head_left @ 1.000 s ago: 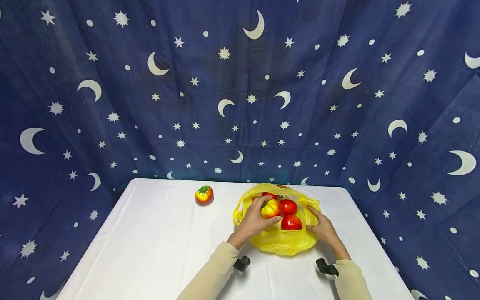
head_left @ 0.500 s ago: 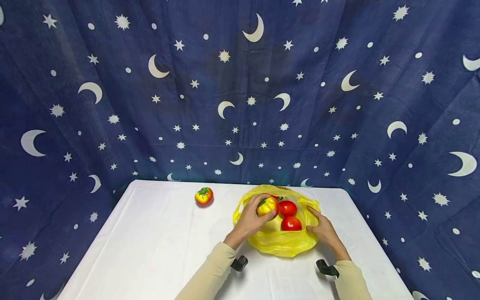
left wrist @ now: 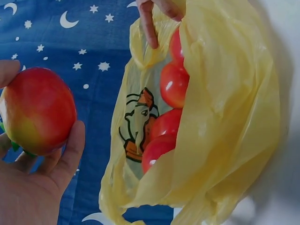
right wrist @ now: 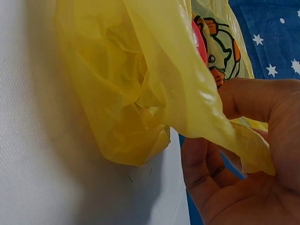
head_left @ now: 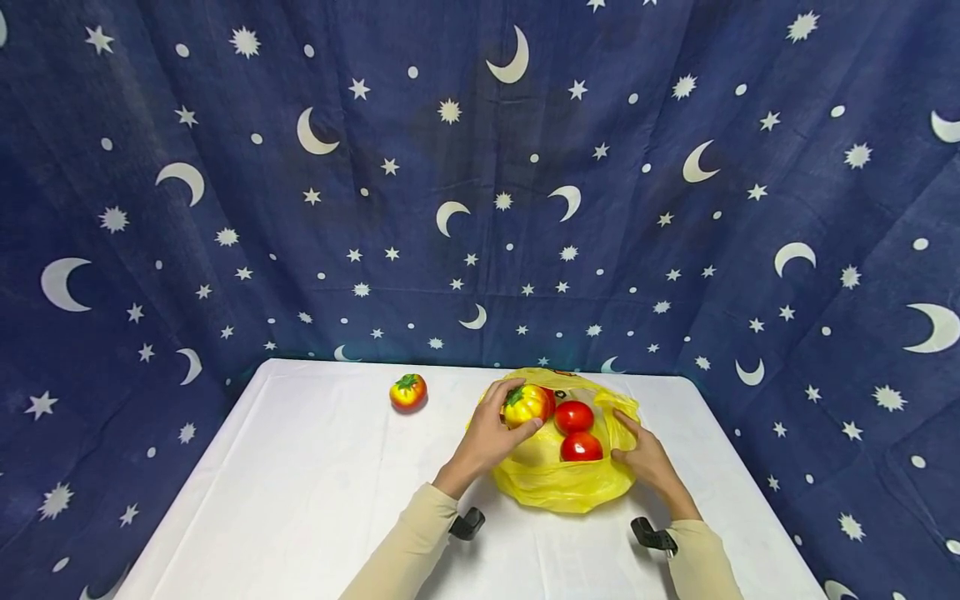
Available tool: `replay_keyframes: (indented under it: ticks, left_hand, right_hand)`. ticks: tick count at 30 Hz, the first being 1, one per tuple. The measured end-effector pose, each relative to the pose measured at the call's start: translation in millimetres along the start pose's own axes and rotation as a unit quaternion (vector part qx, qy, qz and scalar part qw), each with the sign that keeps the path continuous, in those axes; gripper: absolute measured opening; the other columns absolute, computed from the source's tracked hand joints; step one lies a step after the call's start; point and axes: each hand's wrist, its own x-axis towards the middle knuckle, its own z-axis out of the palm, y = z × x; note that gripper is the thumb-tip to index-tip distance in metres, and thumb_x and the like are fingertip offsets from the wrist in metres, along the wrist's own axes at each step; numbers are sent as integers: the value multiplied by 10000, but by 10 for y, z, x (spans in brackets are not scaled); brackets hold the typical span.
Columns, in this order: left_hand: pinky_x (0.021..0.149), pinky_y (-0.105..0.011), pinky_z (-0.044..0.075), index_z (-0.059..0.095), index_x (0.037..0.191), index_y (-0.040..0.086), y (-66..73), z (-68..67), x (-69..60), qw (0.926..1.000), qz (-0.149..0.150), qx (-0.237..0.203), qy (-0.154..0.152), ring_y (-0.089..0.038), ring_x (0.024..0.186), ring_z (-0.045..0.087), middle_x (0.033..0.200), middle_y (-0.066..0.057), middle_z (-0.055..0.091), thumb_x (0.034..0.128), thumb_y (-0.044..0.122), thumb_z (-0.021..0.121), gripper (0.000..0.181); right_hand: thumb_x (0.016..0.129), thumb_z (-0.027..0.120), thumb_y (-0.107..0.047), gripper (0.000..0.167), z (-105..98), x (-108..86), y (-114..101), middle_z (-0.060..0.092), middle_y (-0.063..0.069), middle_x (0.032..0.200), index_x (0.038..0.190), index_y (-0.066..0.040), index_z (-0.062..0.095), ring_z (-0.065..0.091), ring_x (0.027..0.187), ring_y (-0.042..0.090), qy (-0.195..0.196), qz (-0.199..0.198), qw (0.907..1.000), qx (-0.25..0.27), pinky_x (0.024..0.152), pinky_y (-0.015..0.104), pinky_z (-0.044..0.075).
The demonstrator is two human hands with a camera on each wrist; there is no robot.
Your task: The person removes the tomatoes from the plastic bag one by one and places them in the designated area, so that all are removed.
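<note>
I see the left hand [head_left: 486, 437] with its fingers wrapped round a yellow-and-red fruit [head_left: 527, 404] by the mouth of a yellow bag [head_left: 558, 490]; the right hand [head_left: 649, 462] grips the bag's edge, with red fruits [head_left: 581, 447] inside between both hands' fingers.

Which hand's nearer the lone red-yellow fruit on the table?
Left. The left hand is right of that fruit; the right hand is farther right, across the yellow bag.
</note>
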Motion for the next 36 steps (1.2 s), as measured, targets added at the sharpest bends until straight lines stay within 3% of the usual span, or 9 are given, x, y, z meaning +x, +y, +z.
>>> replay_keyframes:
  ticks: [6, 14, 20, 30, 36]
  left_hand:
    - [1077, -408, 471, 430, 1445, 156, -18, -103, -9, 9999, -168, 4, -18, -200, 1239, 531, 1421, -9, 483, 850, 358, 738, 700]
    - [1012, -403, 517, 453, 1417, 179, -61, -210, -18, 9992, -397, 56, 73, -199, 1219, 547, 1393, -19, 510, 825, 340, 775, 692]
    - [1033, -416, 508, 472, 1397, 179, -89, -283, -42, 9986, -501, 121, 107, -210, 1247, 536, 1392, -7, 508, 822, 300, 778, 663]
    - [1008, -418, 525, 494, 1370, 167, -127, -445, -89, 9977, -395, 388, 385, -219, 1225, 525, 1360, -17, 497, 776, 274, 822, 688]
    - [974, -429, 542, 519, 1347, 145, -194, -592, -101, 9957, -227, 526, 725, -236, 1214, 528, 1336, -38, 512, 754, 252, 842, 683]
  right_hand:
    - [795, 670, -22, 818, 5, 5, -14, 295, 291, 1553, 1532, -103, 324, 223, 1441, 505, 23, 61, 10000, 45, 1169, 671, 136]
    - [804, 662, -20, 819, 20, 11, 1, 281, 288, 1560, 1539, -110, 310, 217, 1441, 506, -23, 102, 9999, 97, 1166, 677, 136]
    - [803, 664, -15, 822, 30, 25, 13, 282, 299, 1554, 1538, -122, 314, 220, 1436, 511, -25, 170, 9998, 71, 1164, 676, 139]
    - [792, 664, -21, 819, 32, 14, 37, 294, 300, 1549, 1532, -103, 322, 226, 1431, 521, -10, 38, 10000, 38, 1153, 692, 140]
    - [798, 661, -16, 822, 29, 18, 30, 277, 299, 1556, 1537, -104, 311, 220, 1434, 513, -25, 46, 9999, 138, 1159, 687, 131]
